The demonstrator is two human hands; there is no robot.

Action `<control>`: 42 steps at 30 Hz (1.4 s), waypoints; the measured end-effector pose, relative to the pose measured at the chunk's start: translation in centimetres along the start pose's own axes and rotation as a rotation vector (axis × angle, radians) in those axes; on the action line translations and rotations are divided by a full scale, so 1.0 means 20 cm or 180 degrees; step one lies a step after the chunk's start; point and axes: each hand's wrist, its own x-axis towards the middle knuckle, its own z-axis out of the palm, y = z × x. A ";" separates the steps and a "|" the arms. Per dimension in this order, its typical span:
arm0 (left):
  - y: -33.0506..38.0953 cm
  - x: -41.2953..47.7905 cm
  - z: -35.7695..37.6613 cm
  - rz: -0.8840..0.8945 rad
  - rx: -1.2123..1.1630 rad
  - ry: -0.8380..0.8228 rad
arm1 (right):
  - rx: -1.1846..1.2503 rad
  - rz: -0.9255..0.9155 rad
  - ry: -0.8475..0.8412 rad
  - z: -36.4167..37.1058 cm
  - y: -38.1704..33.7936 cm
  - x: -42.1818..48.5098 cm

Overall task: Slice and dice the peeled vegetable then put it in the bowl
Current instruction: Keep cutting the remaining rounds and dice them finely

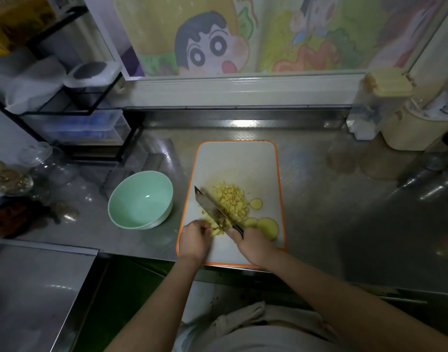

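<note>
Left hand and right hand bare past the forearms; pale grey top

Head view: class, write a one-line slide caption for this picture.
Right hand drives a knife through diced yellow vegetable held by the left hand on an orange-rimmed board, green bowl alongside.

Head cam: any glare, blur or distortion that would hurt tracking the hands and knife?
Head view: dim overall, darker toward the edges; one glare patch on the steel counter behind the cutting board; wide-angle bowing of the window sill; left hand slightly motion-blurred; knife and right hand sharp enough.
</note>
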 end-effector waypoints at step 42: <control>-0.04 0.04 0.03 -0.0019 0.0113 -0.0023 | -0.0653 0.0053 0.0151 0.04 -0.10 -0.10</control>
